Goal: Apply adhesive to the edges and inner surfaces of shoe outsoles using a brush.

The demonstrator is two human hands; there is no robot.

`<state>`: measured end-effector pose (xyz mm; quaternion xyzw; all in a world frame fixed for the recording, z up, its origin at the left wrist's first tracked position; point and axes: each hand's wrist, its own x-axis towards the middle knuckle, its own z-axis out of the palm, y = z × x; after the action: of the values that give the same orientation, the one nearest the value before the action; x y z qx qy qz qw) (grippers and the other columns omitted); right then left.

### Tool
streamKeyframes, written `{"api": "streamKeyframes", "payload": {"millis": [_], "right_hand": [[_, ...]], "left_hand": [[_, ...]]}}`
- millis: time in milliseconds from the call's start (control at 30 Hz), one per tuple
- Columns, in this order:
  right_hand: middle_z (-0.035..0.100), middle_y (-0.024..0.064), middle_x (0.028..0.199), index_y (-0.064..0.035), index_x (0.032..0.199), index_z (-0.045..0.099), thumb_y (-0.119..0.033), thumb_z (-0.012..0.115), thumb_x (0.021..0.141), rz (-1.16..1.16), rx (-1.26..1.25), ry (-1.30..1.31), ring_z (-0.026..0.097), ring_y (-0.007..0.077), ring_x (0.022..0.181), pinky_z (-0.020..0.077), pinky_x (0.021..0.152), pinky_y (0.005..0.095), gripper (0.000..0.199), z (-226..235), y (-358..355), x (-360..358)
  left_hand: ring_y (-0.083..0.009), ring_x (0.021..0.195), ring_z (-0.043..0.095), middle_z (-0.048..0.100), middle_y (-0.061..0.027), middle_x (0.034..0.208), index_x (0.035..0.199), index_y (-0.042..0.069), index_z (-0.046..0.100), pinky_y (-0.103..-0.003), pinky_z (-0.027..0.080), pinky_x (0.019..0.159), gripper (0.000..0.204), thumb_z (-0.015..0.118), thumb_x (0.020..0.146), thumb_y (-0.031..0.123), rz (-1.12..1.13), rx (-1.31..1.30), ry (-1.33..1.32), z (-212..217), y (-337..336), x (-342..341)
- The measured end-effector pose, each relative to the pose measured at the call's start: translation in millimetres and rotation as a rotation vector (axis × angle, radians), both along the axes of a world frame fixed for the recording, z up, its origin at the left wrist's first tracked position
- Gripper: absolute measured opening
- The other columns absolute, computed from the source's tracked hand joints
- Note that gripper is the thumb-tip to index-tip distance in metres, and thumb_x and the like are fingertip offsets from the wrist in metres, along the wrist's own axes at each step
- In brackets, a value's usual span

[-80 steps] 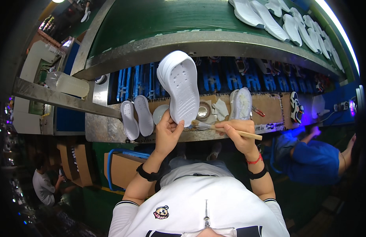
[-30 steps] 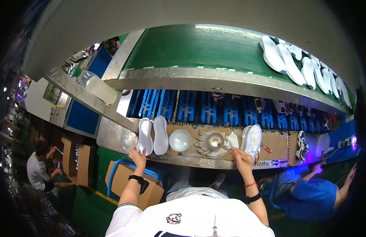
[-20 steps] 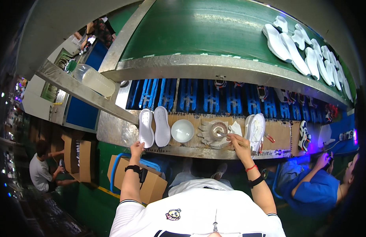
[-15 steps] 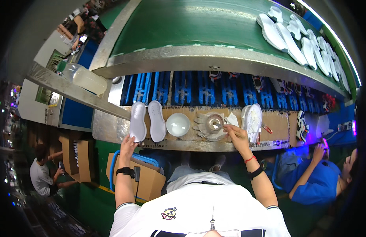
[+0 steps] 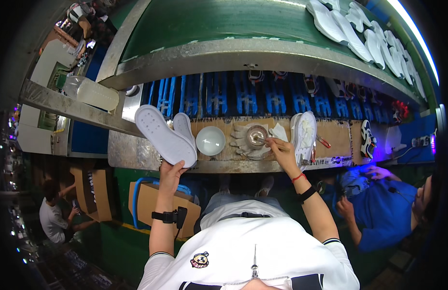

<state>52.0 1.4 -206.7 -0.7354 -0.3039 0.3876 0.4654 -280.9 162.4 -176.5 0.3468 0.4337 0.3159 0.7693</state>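
My left hand [image 5: 171,175] grips the heel end of a white shoe sole [image 5: 161,135], held up and tilted above the bench. A second white sole [image 5: 184,126] lies partly hidden behind it. In my right hand [image 5: 283,153] is a thin-handled brush [image 5: 268,141], its lower end inside a small round cup [image 5: 256,133]. That cup stands on a pale work glove [image 5: 240,140]. Left of the glove sits a white bowl [image 5: 210,140] with a shiny inside. A pair of white soles [image 5: 305,133], one with whitish bits inside, stands right of my right hand.
Beyond the cardboard-covered bench [image 5: 335,140] runs a blue-slatted rack [image 5: 245,99]. Overhead is a green conveyor [image 5: 224,24] carrying white soles [image 5: 347,34]. Red-handled pliers [image 5: 323,141] and a finished shoe [image 5: 367,139] lie rightward. A person in blue [image 5: 383,208] sits close by.
My left hand has lifted the left sole off the bench and swung it rightward, partly over the other sole. My right hand keeps the brush in the cup. The whole view has shifted slightly.
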Motion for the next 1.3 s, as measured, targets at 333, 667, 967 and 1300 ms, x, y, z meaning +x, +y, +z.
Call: {"api": "streamKeyframes", "payload": {"millis": [333,667,967,1300], "right_hand": [[0.067,0.0128,0.083,0.0064,0.099,0.064,-0.010,0.048,0.089,-0.088,0.058,0.114,0.063,0.0129,0.067,0.0495,0.060,0.0218,0.025,16,-8,5],[0.067,0.0148,0.074,0.0075,0.092,0.065,-0.015,0.043,0.091,-0.028,0.383,0.008,0.062,0.0156,0.058,0.0390,0.050,0.0197,0.032,133,-25,-17],[0.067,0.0139,0.073,0.0065,0.089,0.066,-0.009,0.048,0.089,0.139,0.406,-0.093,0.063,0.0151,0.058,0.0494,0.055,0.0227,0.024,146,-17,-29],[0.066,0.0121,0.069,0.0042,0.086,0.067,-0.006,0.049,0.087,0.213,0.427,-0.188,0.062,0.0138,0.055,0.0484,0.052,0.0224,0.021,153,-18,-23]], "left_hand": [[-0.0183,0.110,0.051,0.051,-0.0100,0.118,0.125,0.000,0.038,-0.031,0.043,0.094,0.049,0.058,0.080,-0.005,-0.068,0.289,0.011,43,-24,63],[-0.0162,0.105,0.053,0.051,-0.0109,0.115,0.123,-0.002,0.038,-0.029,0.043,0.090,0.043,0.056,0.083,-0.004,-0.152,0.538,0.037,58,-30,117],[-0.0139,0.087,0.060,0.060,-0.0114,0.100,0.116,-0.005,0.045,-0.024,0.050,0.071,0.037,0.059,0.083,0.002,-0.161,0.609,0.124,69,-39,134],[-0.0140,0.083,0.061,0.063,-0.0127,0.096,0.114,-0.005,0.047,-0.024,0.050,0.069,0.036,0.061,0.082,0.004,-0.172,0.649,0.178,73,-40,134]]}}
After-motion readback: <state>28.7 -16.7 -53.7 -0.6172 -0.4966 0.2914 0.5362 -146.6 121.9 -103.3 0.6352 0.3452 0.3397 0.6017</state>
